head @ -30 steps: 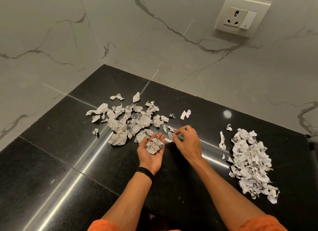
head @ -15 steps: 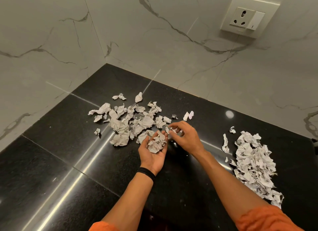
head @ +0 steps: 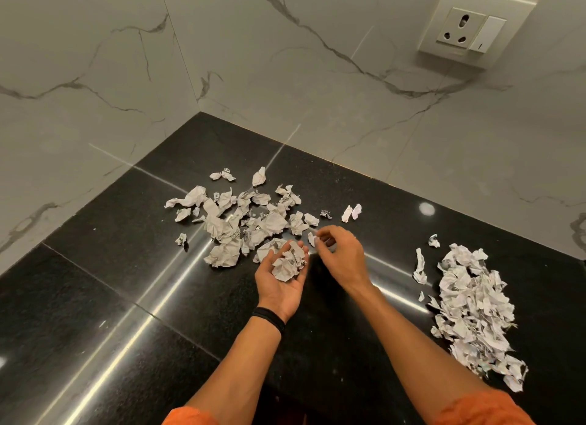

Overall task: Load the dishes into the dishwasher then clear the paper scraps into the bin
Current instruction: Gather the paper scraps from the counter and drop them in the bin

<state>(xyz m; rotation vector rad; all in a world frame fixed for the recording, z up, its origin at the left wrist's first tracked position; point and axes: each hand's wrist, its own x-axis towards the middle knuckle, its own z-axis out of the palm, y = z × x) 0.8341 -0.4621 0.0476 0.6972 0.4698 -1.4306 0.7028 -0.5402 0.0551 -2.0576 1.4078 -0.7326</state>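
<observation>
Crumpled white paper scraps lie scattered on the black countertop near the corner. My left hand is palm up at the near edge of that scatter, cupping a small wad of scraps. Just right of it, my right hand hovers with fingers curled, pinching a small scrap at its fingertips. A second, denser pile of scraps lies to the right. No dishes, dishwasher or bin are in view.
Marble walls meet in a corner behind the countertop. A wall socket with a switch sits at the upper right. Two lone scraps lie behind my right hand.
My right hand picked a small scrap off the counter and brought it toward my cupped left hand, then shifted slightly right. The wad in my left palm has grown a little.
</observation>
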